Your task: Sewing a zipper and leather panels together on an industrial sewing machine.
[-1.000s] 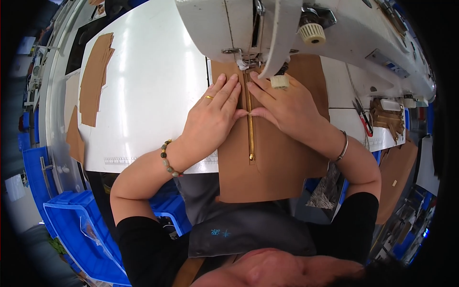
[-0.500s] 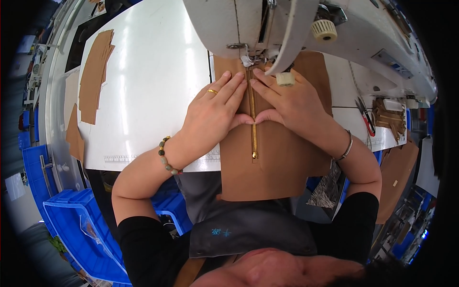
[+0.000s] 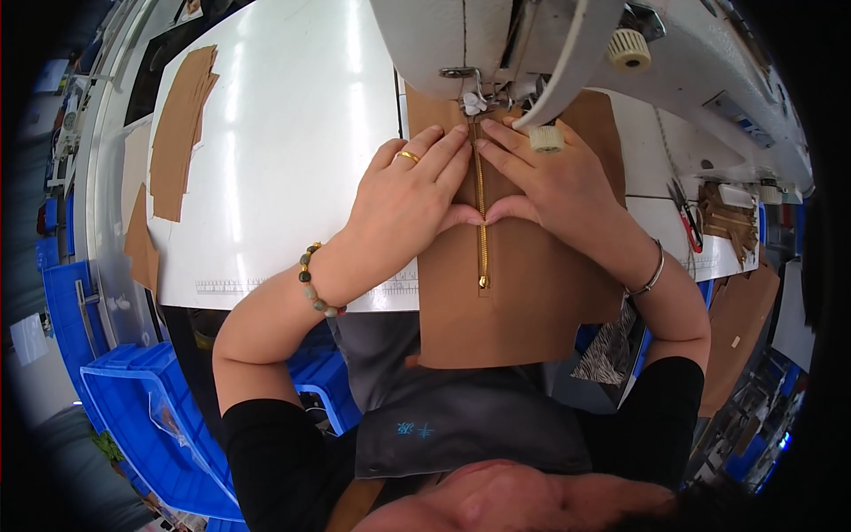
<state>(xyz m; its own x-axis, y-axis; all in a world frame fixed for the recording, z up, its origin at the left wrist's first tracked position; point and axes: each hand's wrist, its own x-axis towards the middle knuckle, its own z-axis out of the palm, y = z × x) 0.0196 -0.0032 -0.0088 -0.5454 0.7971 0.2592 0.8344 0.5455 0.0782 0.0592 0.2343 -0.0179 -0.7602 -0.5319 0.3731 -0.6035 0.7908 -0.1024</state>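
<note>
A brown panel (image 3: 523,310), leather-like and smooth, lies under the head of a white sewing machine (image 3: 638,106) and hangs over the table's front edge. Down its middle runs a gold zipper (image 3: 482,186), its pull at the near end. My left hand (image 3: 412,182) rests flat on the panel just left of the zipper, fingers stretched toward the presser foot (image 3: 474,105). Flat on the right side lies my right hand (image 3: 550,177), fingers also pointing at the foot. Both thumbs meet across the zipper. The needle itself I cannot make out.
Stacked brown strips (image 3: 182,133) lie on the white table (image 3: 275,160) at the far left. To the right are red-handled scissors (image 3: 687,226) beside small brown pieces (image 3: 727,222). Blue bins (image 3: 151,426) stand below left. A ruler scale (image 3: 235,287) runs along the front edge.
The view has shifted slightly, so everything sits a little differently in the picture. Both hands keep the same flat pose on the panel; any feed under the foot is too small to tell.
</note>
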